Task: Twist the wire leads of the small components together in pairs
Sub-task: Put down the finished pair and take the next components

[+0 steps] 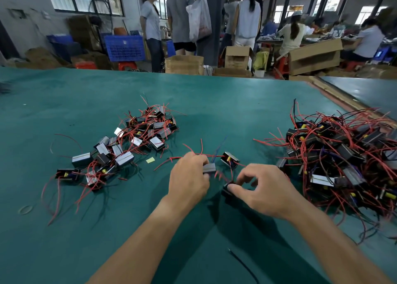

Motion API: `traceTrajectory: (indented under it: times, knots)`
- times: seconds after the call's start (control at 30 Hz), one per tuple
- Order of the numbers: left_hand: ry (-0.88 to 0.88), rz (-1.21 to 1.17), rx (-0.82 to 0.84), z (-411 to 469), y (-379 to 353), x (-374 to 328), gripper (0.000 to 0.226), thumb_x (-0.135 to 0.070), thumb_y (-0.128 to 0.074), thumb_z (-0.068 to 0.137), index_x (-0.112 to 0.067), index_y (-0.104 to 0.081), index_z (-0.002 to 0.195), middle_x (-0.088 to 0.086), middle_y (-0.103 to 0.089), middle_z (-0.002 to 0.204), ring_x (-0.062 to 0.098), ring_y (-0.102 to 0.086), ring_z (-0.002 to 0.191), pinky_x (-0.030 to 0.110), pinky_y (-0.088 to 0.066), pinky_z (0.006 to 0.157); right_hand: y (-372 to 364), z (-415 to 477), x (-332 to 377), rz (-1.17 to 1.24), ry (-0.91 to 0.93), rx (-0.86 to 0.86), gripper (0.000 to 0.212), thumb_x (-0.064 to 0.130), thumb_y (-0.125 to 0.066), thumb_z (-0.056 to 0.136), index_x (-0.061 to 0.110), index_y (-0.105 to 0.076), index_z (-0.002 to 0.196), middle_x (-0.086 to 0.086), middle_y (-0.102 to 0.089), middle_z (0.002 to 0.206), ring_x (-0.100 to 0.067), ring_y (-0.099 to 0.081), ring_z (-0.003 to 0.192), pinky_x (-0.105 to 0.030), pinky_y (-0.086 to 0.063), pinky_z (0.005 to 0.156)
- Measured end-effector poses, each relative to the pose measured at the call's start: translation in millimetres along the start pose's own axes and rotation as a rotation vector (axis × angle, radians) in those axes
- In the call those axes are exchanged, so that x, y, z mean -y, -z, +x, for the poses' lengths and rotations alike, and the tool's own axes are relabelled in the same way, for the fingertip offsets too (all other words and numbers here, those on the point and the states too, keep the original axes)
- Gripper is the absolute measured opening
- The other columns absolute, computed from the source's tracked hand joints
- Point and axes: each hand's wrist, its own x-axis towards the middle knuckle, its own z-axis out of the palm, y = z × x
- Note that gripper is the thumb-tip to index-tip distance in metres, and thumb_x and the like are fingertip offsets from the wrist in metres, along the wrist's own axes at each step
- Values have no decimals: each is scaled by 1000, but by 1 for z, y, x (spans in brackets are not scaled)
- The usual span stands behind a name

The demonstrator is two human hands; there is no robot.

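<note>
My left hand grips a small grey-black component just above the green table. My right hand pinches red wire leads over a second black component that lies under its thumb. A third component with a yellow part lies just beyond both hands, red and blue leads running from it. The leads between my hands are blurred.
A pile of components with red leads lies to the left, and a bigger tangled pile to the right. A loose black wire lies near the front. A yellow scrap sits mid-table. People and cardboard boxes stand beyond the far edge.
</note>
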Motion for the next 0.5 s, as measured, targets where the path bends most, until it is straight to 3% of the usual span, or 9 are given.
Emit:
traceTrajectory:
  times: [0.13, 0.27, 0.37, 0.5]
  knots:
    - [4, -22, -22, 2, 2, -2, 25, -11, -53, 80, -19, -66, 100, 4, -59, 98, 28, -51, 98, 35, -40, 77, -2, 1, 0, 14, -35, 65, 24, 45, -77, 70, 32, -63, 85, 21, -62, 69, 2, -55, 66, -22, -46, 67]
    - [43, 12, -3, 2, 2, -2, 30, -22, -55, 85, -19, -62, 114, 4, -61, 107, 28, -49, 105, 40, -45, 86, -2, 1, 0, 55, -85, 106, 38, 45, -77, 70, 37, -62, 104, 20, -62, 70, -1, -54, 60, -22, -42, 62]
    - [33, -60, -53, 1, 1, -6, 41, -29, -61, 84, -23, -56, 124, 0, -56, 112, 24, -46, 110, 36, -43, 88, 0, 2, -1, 64, -88, 193, 42, 45, -74, 74, 35, -58, 112, 23, -63, 66, 2, -53, 58, -20, -36, 58]
    - [52, -59, -15, 1, -2, -7, 33, -37, -63, 83, -26, -62, 113, 0, -55, 108, 23, -48, 109, 36, -44, 88, -1, 1, 2, 42, -75, 269, 31, 53, -67, 78, 39, -61, 105, 22, -61, 62, 1, -51, 54, -19, -36, 55]
